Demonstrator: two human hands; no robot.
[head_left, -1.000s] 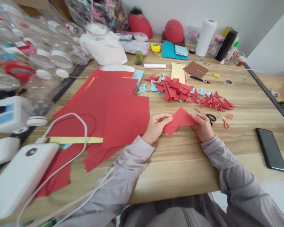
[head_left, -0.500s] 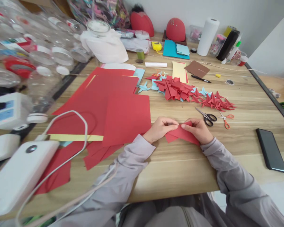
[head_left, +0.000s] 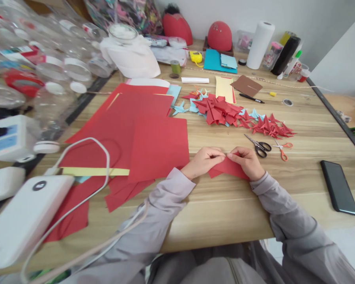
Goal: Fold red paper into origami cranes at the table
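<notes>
A small folded piece of red paper (head_left: 229,169) is held between both hands just above the table. My left hand (head_left: 203,161) pinches its upper left edge between thumb and fingers. At the upper right, my right hand (head_left: 248,161) is closed on the same paper, its thumb close to the left one. The far side of the paper is hidden behind the fingers. Black-handled scissors (head_left: 262,148) and orange-handled scissors (head_left: 282,150) lie beyond my right hand. Behind them spreads a heap of folded red paper pieces (head_left: 220,110) with some light blue ones.
Large red sheets (head_left: 162,150) are stacked left of my hands. A white power bank (head_left: 26,221) with a cable lies at the near left, and plastic bottles (head_left: 50,98) crowd the far left. A phone (head_left: 339,187) lies at the right.
Both hands still grip the red paper. The thumbs have shifted slightly along its upper edge, the left one a little to the right. Nothing else has visibly moved.
</notes>
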